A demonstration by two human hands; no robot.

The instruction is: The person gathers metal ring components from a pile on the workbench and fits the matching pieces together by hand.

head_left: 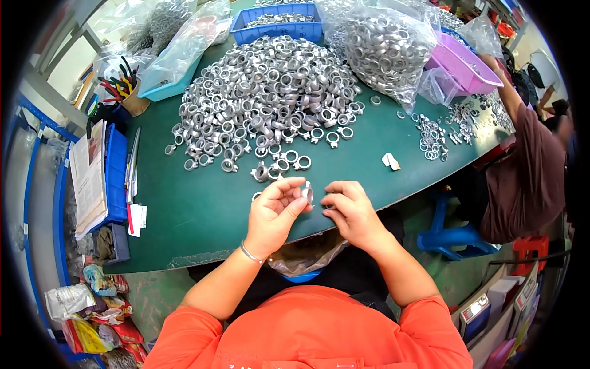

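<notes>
My left hand [272, 220] pinches a grey metal ring clamp [308, 195] between thumb and fingers, just over the near part of the green table [203, 215]. Beside it, to the right, my right hand [356, 218] has its fingers curled together. A small thing shows at those fingertips, too little of it to name. Beyond my hands spreads a big heap of similar metal ring clamps [264, 92]. Several loose clamps [283, 165] lie at its near edge, close to my left hand.
A lined bin [307, 255] sits below the table edge at my lap. Far off stand a blue tray [278, 32], a clear bag of clamps [390, 52] and a pink basket [470, 67]. Small rings [432, 140] lie right. At right, another person's sleeve [522, 178] is near a blue stool [455, 230].
</notes>
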